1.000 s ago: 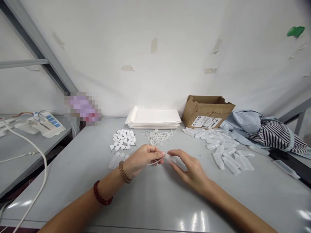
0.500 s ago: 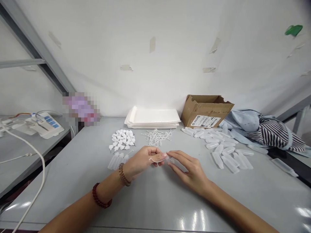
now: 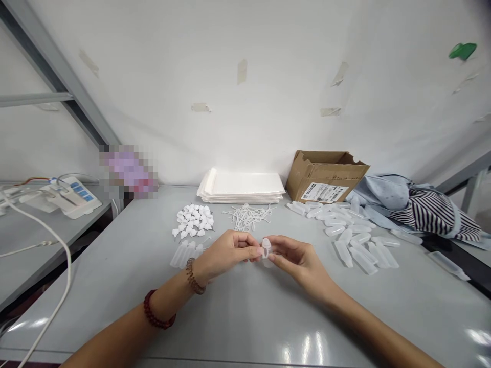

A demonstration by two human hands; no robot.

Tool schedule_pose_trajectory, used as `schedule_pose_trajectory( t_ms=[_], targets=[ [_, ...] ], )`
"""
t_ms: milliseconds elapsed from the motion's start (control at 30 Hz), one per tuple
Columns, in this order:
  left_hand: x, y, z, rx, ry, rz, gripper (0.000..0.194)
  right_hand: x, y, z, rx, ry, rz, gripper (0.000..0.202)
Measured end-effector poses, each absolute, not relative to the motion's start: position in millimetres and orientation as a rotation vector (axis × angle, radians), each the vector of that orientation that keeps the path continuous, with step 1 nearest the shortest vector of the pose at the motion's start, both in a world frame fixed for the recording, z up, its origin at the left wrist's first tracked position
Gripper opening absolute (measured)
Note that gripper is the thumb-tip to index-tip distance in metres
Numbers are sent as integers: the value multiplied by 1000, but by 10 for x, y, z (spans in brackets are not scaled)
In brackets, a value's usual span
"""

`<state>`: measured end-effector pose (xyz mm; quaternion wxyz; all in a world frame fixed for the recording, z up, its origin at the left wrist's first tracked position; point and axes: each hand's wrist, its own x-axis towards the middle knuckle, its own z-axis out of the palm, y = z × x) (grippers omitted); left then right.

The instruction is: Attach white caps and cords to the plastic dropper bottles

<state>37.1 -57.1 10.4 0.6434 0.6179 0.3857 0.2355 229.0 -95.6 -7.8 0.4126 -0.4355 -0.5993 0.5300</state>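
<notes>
In front of me, over the middle of the table, my right hand (image 3: 295,258) has its thumb and fingers closed around a small translucent plastic bottle (image 3: 266,243), mouth end up. Most of the bottle's body is behind the fingers. My left hand (image 3: 236,249) pinches a thin white plastic strap (image 3: 264,252) against the bottle's neck; whether its loop encircles the neck I cannot tell. Beyond the hands lies a heap of similar white straps (image 3: 247,216). Left of it is a pile of small white caps (image 3: 195,220). Several bottles with straps (image 3: 187,253) lie beside my left wrist.
Many loose translucent bottles (image 3: 360,250) are spread on the right of the grey table (image 3: 245,327). A stack of white padded envelopes (image 3: 245,185) and a cardboard box (image 3: 326,176) stand at the wall. Cloth (image 3: 433,209) lies far right; a white cable (image 3: 63,255) hangs left.
The bottle now stands upright between my hands, its mouth showing above the fingers. My right fingers have closed around it. The strap's long free end no longer shows over my left thumb.
</notes>
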Motion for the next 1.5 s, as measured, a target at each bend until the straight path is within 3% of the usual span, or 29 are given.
schedule_pose_trajectory(
  t_ms=[100, 333, 700, 1000, 1300, 1500],
  targets=[
    [371, -584, 130, 1596, 942, 635, 17, 2319, -926, -60, -996, -1347, 1566, 29],
    [449, -706, -20, 2415, 844, 942, 53, 2367, -860, -123, -782, -1027, 1839, 27],
    [496, -763, -52, 2571, 849, 1087, 43, 2369, -865, -117, -711, -1222, 1832, 30],
    [476, -753, -4, 2803, 905, 1075, 38, 2326, -838, -96, -1110, -1477, 1226, 29],
    [349, -799, 44, 2857, 963, 949, 35, 2148, -834, -44, -1130, -1390, 1343, 20],
    [100, -877, -34, 2705, 1098, 820, 46, 1927, -788, -133, -1122, -1360, 1586, 19]
  ],
)
